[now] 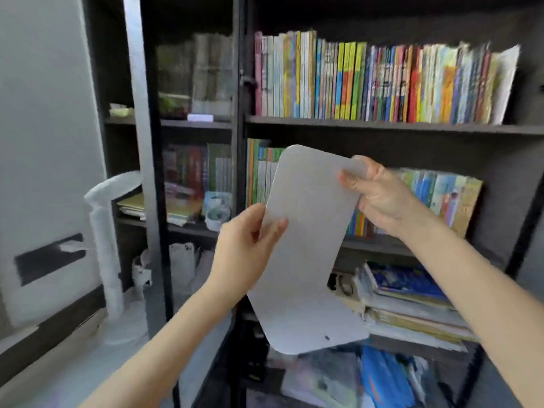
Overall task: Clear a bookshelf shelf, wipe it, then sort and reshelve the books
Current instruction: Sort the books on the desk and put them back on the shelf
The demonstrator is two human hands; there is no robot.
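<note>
With left hand [247, 248], pinching white bookend [306, 245] at its 8 o'clock edge; with right hand [379, 198], gripping top corner at 2 o'clock. Held up in front of middle shelf [371, 245], probably freeing books [441, 198] at 3 o'clock for clearing.

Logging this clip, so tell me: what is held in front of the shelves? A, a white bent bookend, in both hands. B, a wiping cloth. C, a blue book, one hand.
A: the left hand and right hand both grip the white bookend by its edges.

no legible text, book spines [368, 83] perhaps lettered, too blurred to read
</note>
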